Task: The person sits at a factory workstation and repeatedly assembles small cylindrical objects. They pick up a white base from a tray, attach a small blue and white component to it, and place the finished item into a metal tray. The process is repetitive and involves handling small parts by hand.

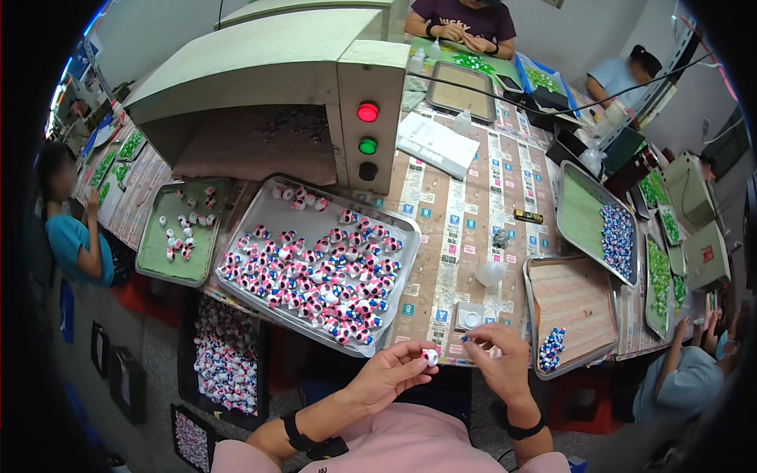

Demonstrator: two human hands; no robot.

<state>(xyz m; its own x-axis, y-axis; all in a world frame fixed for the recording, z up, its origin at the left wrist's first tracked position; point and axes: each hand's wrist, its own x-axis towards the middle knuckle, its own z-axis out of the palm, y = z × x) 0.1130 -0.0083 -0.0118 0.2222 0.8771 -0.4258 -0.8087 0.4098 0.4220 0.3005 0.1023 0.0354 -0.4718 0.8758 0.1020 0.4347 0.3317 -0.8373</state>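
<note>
A beige, hooded machine (268,67) stands at the back left of the table (430,236), its front post carrying a red lamp (367,112), a green button (367,146) and a black knob (367,171) — one above another. Just right of it lies a white booklet (438,146); farther right, a short black-and-gold cylinder (528,216) lies on its side. Beyond the booklet, a metal tray with a brown liner (462,85) sits before a person in a dark purple shirt (465,25). Other people sit around — one in teal (79,246) at far left, another in grey-blue (676,386) at lower right.
</note>
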